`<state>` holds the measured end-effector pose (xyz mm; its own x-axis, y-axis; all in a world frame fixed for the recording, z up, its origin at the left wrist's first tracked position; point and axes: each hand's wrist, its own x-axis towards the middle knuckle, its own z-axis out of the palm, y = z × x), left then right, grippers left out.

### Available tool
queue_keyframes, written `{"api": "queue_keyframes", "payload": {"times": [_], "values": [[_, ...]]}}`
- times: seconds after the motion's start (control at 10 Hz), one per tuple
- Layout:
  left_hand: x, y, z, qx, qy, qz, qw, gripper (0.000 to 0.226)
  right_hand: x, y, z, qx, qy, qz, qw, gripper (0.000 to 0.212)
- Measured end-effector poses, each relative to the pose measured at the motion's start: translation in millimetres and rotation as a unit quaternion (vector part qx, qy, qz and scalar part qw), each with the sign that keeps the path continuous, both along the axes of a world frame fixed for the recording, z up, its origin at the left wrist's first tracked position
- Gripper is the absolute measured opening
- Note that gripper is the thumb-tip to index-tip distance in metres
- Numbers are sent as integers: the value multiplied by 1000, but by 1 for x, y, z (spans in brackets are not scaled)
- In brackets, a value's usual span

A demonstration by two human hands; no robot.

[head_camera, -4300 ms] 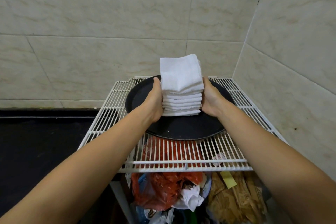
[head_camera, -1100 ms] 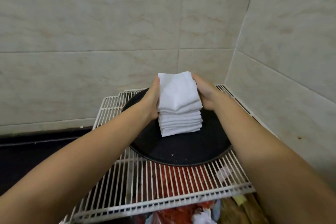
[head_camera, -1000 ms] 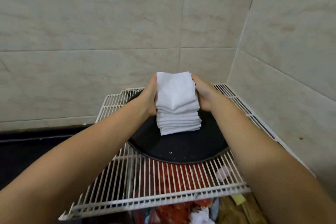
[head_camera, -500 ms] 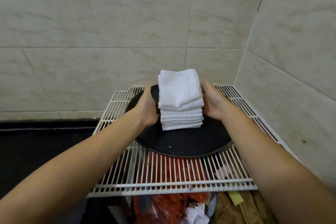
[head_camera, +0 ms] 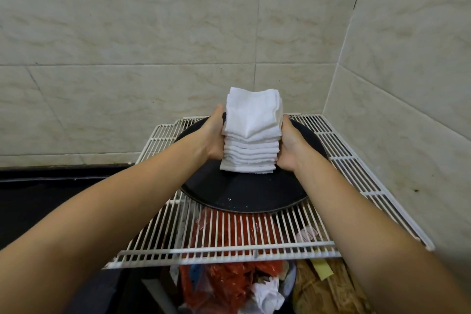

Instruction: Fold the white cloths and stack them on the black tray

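Your left hand (head_camera: 212,139) and right hand (head_camera: 290,146) now pressed back against the stack (head_camera: 251,135) (palms flat, nothing gripped), tray (head_camera: 242,194) unmoved.

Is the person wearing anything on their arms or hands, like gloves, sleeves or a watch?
No. Both forearms are bare as far as the picture shows, with no sleeve in view. The left hand and the right hand have no gloves, and no watch, bracelet or ring can be seen on the visible parts.
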<state>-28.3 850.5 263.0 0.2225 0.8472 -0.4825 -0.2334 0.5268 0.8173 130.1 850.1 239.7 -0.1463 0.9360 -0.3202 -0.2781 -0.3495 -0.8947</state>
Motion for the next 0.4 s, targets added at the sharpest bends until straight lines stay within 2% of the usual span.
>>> {"api": "queue_keyframes", "payload": {"times": [0.2,0.4], "values": [[-8,3,-8,4,8,-14,1000,69,0,-1,0,-16,-8,-7,1000,57],[-21,1,-16,9,26,-22,999,88,15,-5,3,-49,2,-37,998,60]]}}
